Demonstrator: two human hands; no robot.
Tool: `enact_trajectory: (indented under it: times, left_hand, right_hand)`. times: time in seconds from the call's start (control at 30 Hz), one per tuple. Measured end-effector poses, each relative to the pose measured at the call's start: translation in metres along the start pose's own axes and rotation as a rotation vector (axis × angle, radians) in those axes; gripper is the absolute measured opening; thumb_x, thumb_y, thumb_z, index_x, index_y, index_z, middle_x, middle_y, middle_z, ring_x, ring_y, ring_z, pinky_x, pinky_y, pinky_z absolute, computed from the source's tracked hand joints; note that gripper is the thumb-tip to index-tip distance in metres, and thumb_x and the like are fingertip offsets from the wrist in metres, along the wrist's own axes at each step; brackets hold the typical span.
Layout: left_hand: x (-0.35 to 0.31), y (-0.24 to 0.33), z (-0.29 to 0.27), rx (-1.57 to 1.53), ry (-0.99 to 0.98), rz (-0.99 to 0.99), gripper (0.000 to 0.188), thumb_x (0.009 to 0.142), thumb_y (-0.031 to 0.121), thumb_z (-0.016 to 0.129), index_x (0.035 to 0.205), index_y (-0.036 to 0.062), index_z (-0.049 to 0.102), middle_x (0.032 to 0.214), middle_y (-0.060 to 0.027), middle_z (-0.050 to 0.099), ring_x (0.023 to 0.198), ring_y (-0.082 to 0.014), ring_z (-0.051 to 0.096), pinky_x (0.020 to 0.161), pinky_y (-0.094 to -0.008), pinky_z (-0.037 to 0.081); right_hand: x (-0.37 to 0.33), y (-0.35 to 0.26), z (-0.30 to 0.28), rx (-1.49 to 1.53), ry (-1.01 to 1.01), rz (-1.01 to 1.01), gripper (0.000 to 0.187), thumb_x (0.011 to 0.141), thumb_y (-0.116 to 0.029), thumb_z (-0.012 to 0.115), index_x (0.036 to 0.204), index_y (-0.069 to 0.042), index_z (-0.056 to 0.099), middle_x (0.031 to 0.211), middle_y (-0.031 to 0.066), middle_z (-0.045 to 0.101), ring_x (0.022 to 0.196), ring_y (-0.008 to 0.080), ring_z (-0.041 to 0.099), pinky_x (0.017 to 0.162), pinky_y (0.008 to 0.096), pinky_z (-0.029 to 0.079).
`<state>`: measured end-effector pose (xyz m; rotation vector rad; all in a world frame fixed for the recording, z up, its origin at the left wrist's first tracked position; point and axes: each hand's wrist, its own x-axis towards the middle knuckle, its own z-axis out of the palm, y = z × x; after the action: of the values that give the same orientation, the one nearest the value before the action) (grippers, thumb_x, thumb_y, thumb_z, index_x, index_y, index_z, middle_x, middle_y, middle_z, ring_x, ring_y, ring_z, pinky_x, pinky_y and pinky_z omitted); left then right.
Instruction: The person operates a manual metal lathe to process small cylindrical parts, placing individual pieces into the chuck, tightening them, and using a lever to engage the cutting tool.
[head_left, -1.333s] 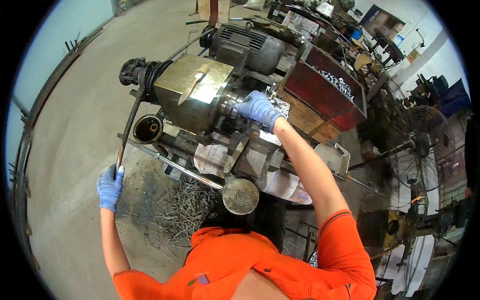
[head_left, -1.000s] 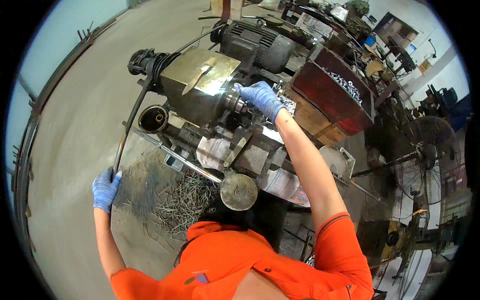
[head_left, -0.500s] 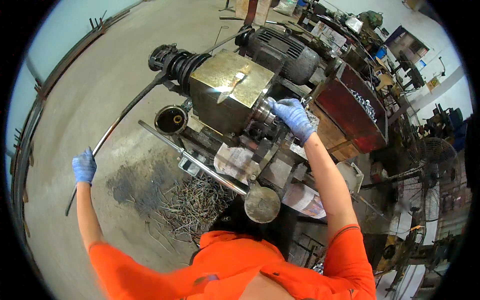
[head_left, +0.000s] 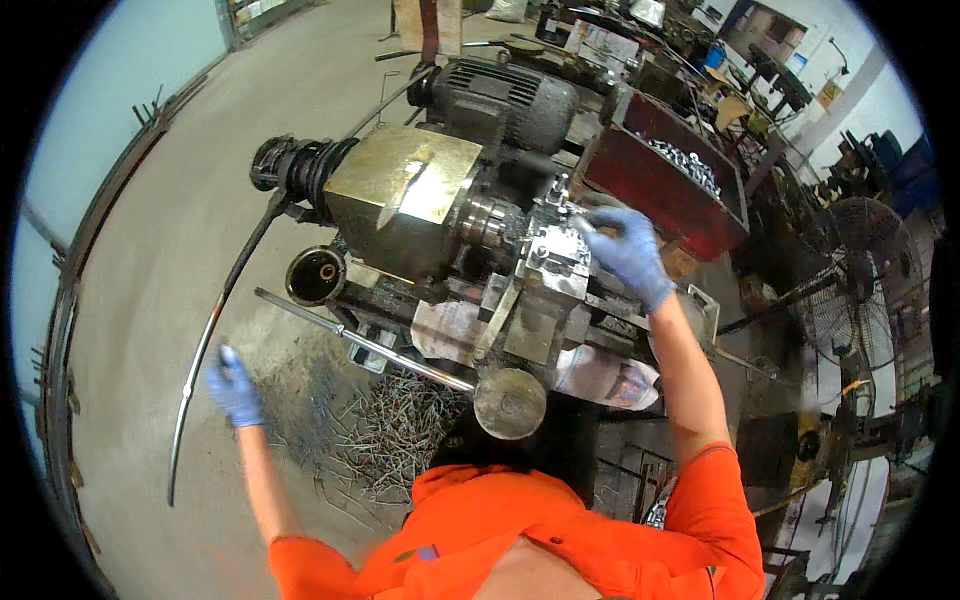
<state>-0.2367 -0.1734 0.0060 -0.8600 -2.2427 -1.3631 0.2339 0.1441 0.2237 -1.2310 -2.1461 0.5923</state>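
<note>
A workshop with a bare concrete floor (head_left: 150, 250); cluttered benches and a standing fan (head_left: 850, 300) fill the far right. At centre stands a small lathe (head_left: 470, 260), its brass-coloured headstock housing (head_left: 400, 195) on the left, a grey motor (head_left: 510, 100) behind it, and a red bin (head_left: 660, 190) of small metal parts to the far right. A long thin metal bar (head_left: 215, 330) runs from the left end of the headstock down across the floor toward the near left. A lever with a round disc end (head_left: 510, 403) juts toward the viewer; a heap of metal shavings (head_left: 400, 430) lies on the floor beneath it. The left hand (head_left: 235, 385), blue-gloved, is closed around the bar near its free end. The right hand (head_left: 625, 250), also gloved, rests on the tool block (head_left: 555, 255) beside the chuck; whether its grip is closed cannot be told. The step appears to be feeding bar stock; the next move calls for steady guidance of the bar.
</note>
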Motion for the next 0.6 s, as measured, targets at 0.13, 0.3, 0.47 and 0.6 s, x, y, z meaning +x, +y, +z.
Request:
enact_trajectory:
  times: [0.13, 0.3, 0.47, 0.6]
  left_hand:
    - [-0.090, -0.014, 0.129, 0.091, -0.841, -0.200, 0.040, 0.079, 0.033, 0.064, 0.104, 0.0021, 0.062, 0.088, -0.0172, 0.066, 0.084, -0.0280, 0.063, 0.078, -0.0380, 0.048]
    - [-0.112, -0.005, 0.174, 0.718, -1.184, 0.455, 0.036, 0.074, 0.040, 0.058, 0.092, 0.0110, 0.067, 0.092, -0.0153, 0.066, 0.087, -0.0309, 0.064, 0.078, -0.0388, 0.050]
    - [-0.066, -0.004, 0.192, 0.735, -1.170, 0.591, 0.028, 0.078, 0.034, 0.052, 0.095, 0.0182, 0.067, 0.097, -0.0097, 0.067, 0.093, -0.0284, 0.062, 0.076, -0.0377, 0.049]
    - [-0.060, 0.029, 0.149, 0.783, -1.096, 0.358, 0.026, 0.077, 0.033, 0.055, 0.096, 0.0182, 0.067, 0.098, -0.0097, 0.066, 0.094, -0.0287, 0.062, 0.078, -0.0394, 0.049]
  right_hand:
    - [-0.054, 0.083, -0.056, -0.081, 0.225, -0.082, 0.020, 0.076, -0.020, 0.071, 0.083, -0.002, 0.069, 0.092, 0.0123, 0.068, 0.085, 0.0191, 0.065, 0.077, 0.0297, 0.049]
    - [-0.137, 0.162, -0.110, -0.129, 0.232, 0.178, 0.016, 0.075, -0.013, 0.071, 0.081, 0.001, 0.067, 0.077, 0.0079, 0.068, 0.071, 0.0127, 0.062, 0.067, 0.0268, 0.049]
    - [-0.193, 0.256, -0.150, -0.198, 0.400, 0.375, 0.018, 0.074, -0.015, 0.074, 0.076, 0.001, 0.066, 0.067, 0.0045, 0.065, 0.061, 0.0076, 0.055, 0.058, 0.0255, 0.046]
    - [-0.223, 0.316, -0.194, -0.580, 0.166, 0.535, 0.031, 0.073, -0.029, 0.070, 0.090, -0.003, 0.066, 0.085, 0.0163, 0.066, 0.073, 0.0275, 0.062, 0.071, 0.0327, 0.049]
